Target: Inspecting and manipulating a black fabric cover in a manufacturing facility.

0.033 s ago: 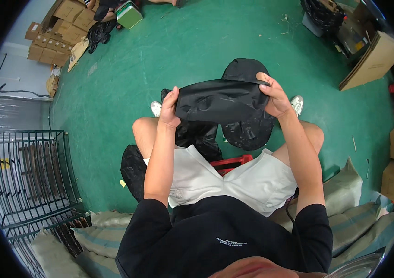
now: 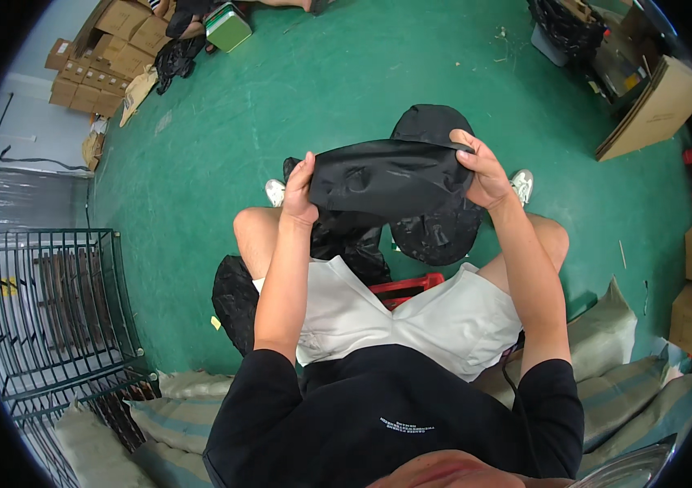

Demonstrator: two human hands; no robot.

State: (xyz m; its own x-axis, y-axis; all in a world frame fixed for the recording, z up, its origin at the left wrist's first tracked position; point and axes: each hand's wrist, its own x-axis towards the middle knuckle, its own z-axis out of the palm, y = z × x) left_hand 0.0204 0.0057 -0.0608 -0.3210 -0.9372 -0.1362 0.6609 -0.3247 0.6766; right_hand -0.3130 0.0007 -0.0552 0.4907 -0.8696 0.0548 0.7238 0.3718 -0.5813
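A black, smooth piece of folded fabric [image 2: 395,177] is stretched crosswise between both hands above my knees, with a few creases in it. My left hand [image 2: 300,191] grips its left end, thumb on the top edge. At the upper right corner, my right hand [image 2: 484,169] pinches it between thumb and fingers. Below and behind it, on the floor between my feet, lies a rounded black fabric item [image 2: 435,236], partly covered by the held piece. Crumpled black sheeting [image 2: 354,248] hangs or lies by my left leg; its full shape is hidden.
A red plastic stool [image 2: 407,286] shows between my thighs. Woven sacks [image 2: 183,411] lie behind me. A dark metal rack [image 2: 53,309] stands left. Cardboard boxes [image 2: 122,49] are stacked far left near another person's arm [image 2: 187,27]; a cardboard sheet [image 2: 651,110] leans at right.
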